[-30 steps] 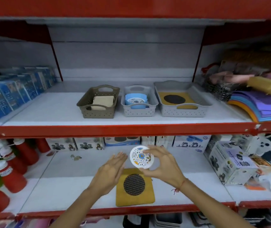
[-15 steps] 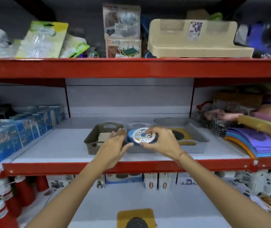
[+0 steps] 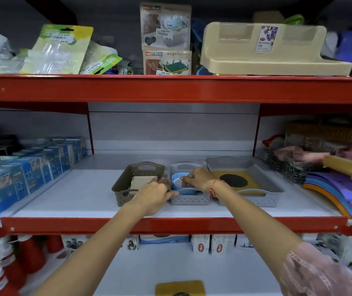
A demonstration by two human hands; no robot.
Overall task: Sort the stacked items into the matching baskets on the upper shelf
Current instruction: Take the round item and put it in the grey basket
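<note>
Three baskets stand in a row on the upper shelf. The brown basket point(image 3: 126, 184) holds a beige pad point(image 3: 143, 182). The small grey basket point(image 3: 189, 200) in the middle holds blue round items point(image 3: 178, 177). My right hand point(image 3: 198, 178) is inside it, fingers pinched on the patterned white round disc point(image 3: 178, 182), which lies on the blue items. My left hand point(image 3: 155, 194) rests on that basket's front left corner. The wide grey tray point(image 3: 264, 182) holds a yellow mat with a black mesh circle point(image 3: 233, 180). Another yellow mat point(image 3: 180, 288) lies on the lower shelf.
Blue boxes point(image 3: 27, 169) line the left of the upper shelf. Folded purple and coloured mats point(image 3: 339, 189) and wire baskets fill the right. Red bottles point(image 3: 4, 265) stand at lower left, small boxes at the back of the lower shelf. The red shelf edge point(image 3: 170, 225) crosses under my forearms.
My right hand carried the patterned disc up from the lower shelf and down into the middle grey basket. My left hand rose with it and settled on that basket's corner.
</note>
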